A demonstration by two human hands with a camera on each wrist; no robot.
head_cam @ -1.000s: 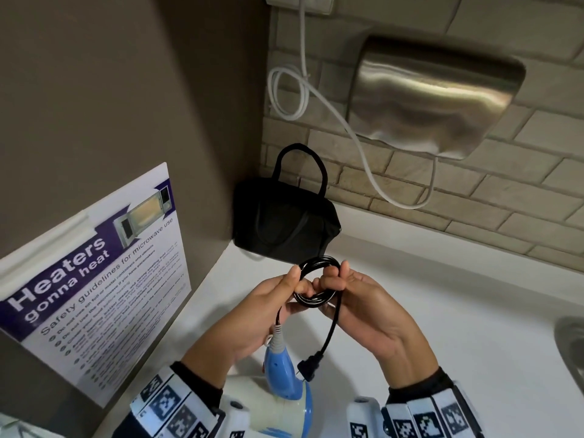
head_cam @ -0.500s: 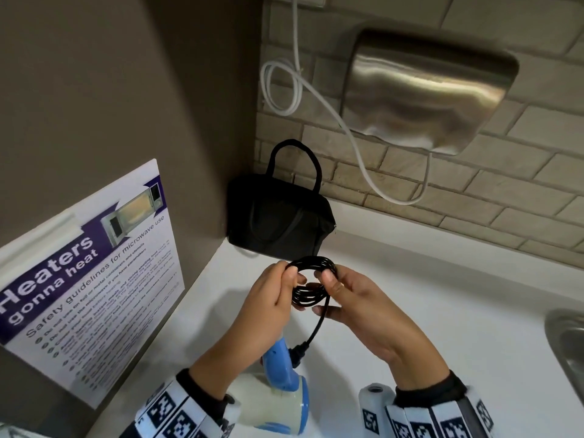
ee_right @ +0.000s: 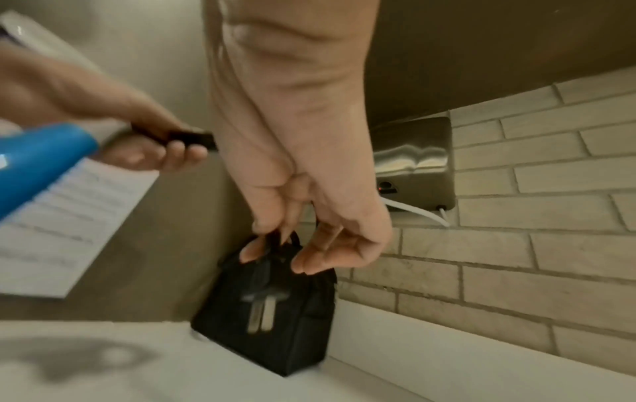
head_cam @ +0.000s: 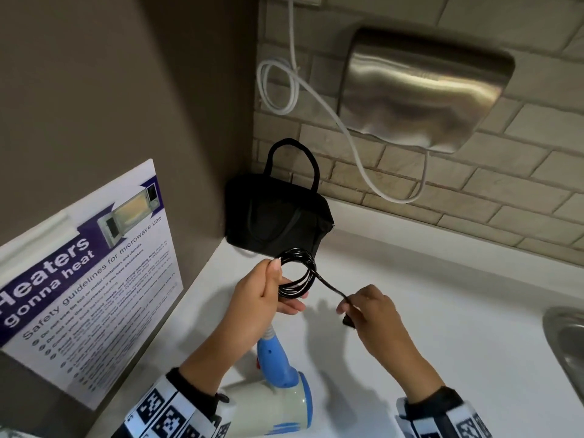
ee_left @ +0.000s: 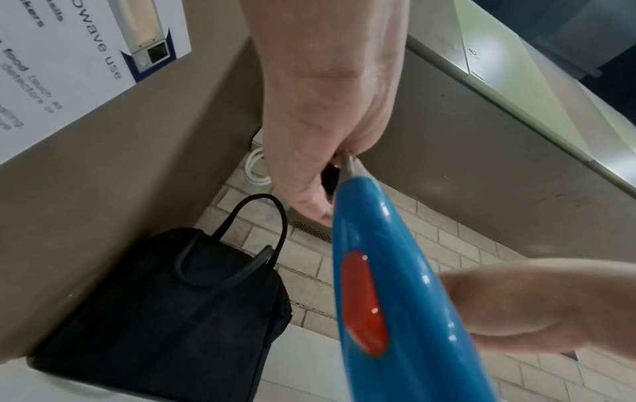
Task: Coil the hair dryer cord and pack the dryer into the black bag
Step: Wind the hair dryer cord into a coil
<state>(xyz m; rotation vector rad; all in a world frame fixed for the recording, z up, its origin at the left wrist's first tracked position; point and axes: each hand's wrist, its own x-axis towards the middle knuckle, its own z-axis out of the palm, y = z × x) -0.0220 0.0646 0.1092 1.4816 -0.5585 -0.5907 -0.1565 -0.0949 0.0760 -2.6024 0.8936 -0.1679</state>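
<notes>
My left hand (head_cam: 268, 289) grips a small coil of black cord (head_cam: 297, 273) above the white counter (head_cam: 442, 311). From the coil the cord's loose end runs right to my right hand (head_cam: 363, 308), which pinches it near the plug (head_cam: 348, 321); the plug (ee_right: 261, 312) dangles below the fingers (ee_right: 309, 261). The blue and white hair dryer (head_cam: 278, 384) hangs under the left hand, its blue handle (ee_left: 378, 285) close to the lens. The black bag (head_cam: 278, 216) stands in the corner behind the hands, handles up, and looks closed (ee_left: 172, 312).
A steel hand dryer (head_cam: 423, 93) with a white cable (head_cam: 316, 99) is fixed to the brick wall. A microwave safety poster (head_cam: 88, 279) hangs on the brown side wall at left. A sink rim (head_cam: 565, 343) shows at the right edge.
My right hand has let go of the coil and drawn the cord's plug end out to the right and down. The left hand still holds the coil.
</notes>
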